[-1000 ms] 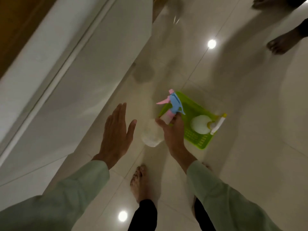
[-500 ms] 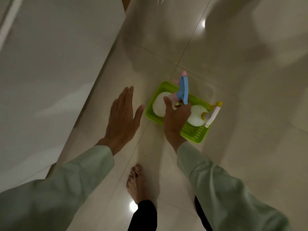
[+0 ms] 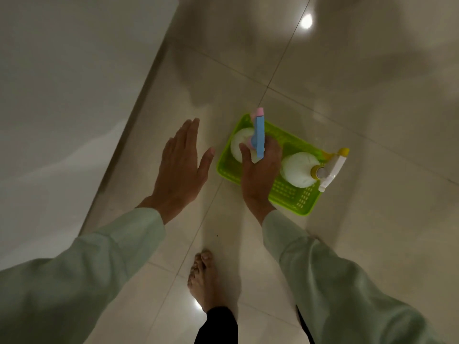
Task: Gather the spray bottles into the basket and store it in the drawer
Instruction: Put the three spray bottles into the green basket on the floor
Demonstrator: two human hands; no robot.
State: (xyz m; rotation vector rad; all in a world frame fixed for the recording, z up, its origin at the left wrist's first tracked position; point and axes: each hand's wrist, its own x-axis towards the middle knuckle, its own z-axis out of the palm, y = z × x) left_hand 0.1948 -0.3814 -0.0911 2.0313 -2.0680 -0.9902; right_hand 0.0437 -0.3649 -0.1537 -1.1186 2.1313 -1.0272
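A bright green plastic basket (image 3: 293, 197) sits on the tiled floor. In its right half stands a white spray bottle with a yellow and white trigger head (image 3: 301, 170). My right hand (image 3: 258, 175) is shut around the neck of a second white bottle with a blue and pink trigger head (image 3: 258, 137), which stands upright inside the basket's left half. My left hand (image 3: 181, 167) hovers open and flat, fingers together, just left of the basket, touching nothing.
A pale cabinet front or wall (image 3: 74, 95) runs along the left, meeting the glossy floor (image 3: 347, 70). My bare foot (image 3: 206, 276) stands below the basket. Ceiling lights reflect off the tiles.
My right hand carried the blue-headed bottle from beside the basket into its left half and lowered it upright. My left hand stayed open beside it.
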